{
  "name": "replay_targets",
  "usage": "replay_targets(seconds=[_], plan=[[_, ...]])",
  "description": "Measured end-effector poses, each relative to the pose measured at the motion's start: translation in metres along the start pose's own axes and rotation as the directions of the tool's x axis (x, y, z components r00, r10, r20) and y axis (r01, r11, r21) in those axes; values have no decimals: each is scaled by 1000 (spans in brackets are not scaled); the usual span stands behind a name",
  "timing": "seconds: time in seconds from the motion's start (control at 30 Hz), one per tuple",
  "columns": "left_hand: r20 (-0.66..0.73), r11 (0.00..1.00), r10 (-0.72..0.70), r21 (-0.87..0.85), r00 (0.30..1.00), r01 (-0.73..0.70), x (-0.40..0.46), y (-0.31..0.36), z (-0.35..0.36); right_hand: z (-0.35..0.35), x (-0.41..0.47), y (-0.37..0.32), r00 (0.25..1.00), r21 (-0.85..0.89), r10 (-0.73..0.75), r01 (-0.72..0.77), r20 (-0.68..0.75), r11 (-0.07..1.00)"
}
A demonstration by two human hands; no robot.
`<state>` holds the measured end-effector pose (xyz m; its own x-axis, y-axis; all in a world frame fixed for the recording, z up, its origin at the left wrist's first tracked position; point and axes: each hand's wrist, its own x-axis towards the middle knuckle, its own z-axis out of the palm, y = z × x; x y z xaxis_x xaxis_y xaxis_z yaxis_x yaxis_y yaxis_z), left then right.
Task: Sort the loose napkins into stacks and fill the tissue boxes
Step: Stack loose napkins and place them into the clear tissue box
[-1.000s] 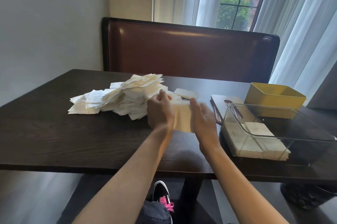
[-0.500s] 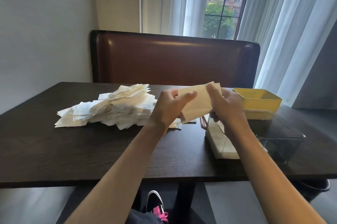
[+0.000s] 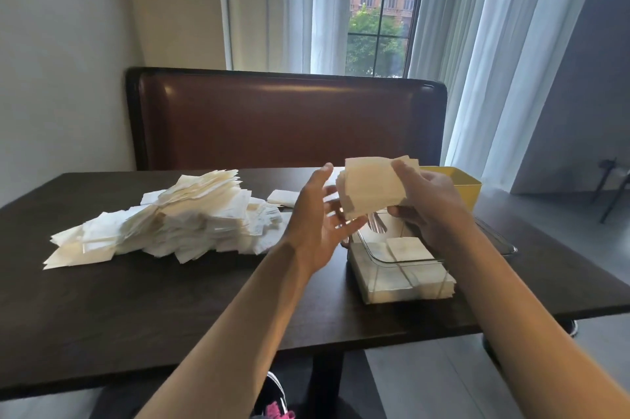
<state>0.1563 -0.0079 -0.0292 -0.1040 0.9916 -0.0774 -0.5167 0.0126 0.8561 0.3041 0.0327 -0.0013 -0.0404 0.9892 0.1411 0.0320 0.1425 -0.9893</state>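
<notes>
My right hand [image 3: 433,205] grips a small stack of cream napkins [image 3: 370,185], held up above the clear tissue box [image 3: 424,261]. My left hand [image 3: 317,220] hovers just left of that stack, fingers spread and relaxed, holding nothing. Inside the clear box lie flat layers of napkins [image 3: 405,249]. A big loose pile of white napkins [image 3: 177,220] spreads over the left half of the dark table [image 3: 143,309]. A yellow box [image 3: 458,181] stands behind my right hand, partly hidden.
One folded napkin [image 3: 283,197] lies alone behind the pile. A metal utensil [image 3: 375,224] shows under the held stack. A brown leather bench back [image 3: 283,121] runs along the table's far side. Curtains and a window are beyond. My shoe [image 3: 276,405] shows under the table.
Both hands lifted the napkin stack off the table and carried it right, over the clear box. My left hand has let go and opened; the right hand alone holds it.
</notes>
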Motion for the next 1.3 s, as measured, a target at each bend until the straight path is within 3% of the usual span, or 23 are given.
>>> replay_targets(seconds=[0.07,0.3,0.53,0.67,0.77,0.87,1.0,1.1,1.17,1.3], plan=[[28,1000,-28,-11,999,28,0,-7,2,0,2,4,1000,42,22,-22,-12,999],[-12,991,109,85,994,-107,7,-18,1,-1,9,17,999,-95,18,-15,34,995],[-18,992,72,-103,997,-74,4,-13,-7,2,6,22,998,-83,-54,51,-26,995],[-67,996,84,-27,994,-86,5,-10,-10,5,6,24,997,-99,-62,66,34,993],[-14,994,77,80,997,-76,7,0,-18,5,7,19,996,-107,-60,67,68,992],[54,975,46,214,997,-56,4,16,-24,2,10,12,982,-98,8,10,187,995],[91,921,40,383,995,-72,4,31,-26,6,8,8,864,-82,195,-178,463,981],[104,865,36,494,994,-83,3,34,-26,12,5,11,816,-77,227,-220,531,972],[72,882,81,458,994,-105,4,31,-28,13,3,12,823,-26,213,-235,527,972],[-43,988,116,107,992,-111,4,17,-28,19,-2,11,916,151,118,-188,383,970]])
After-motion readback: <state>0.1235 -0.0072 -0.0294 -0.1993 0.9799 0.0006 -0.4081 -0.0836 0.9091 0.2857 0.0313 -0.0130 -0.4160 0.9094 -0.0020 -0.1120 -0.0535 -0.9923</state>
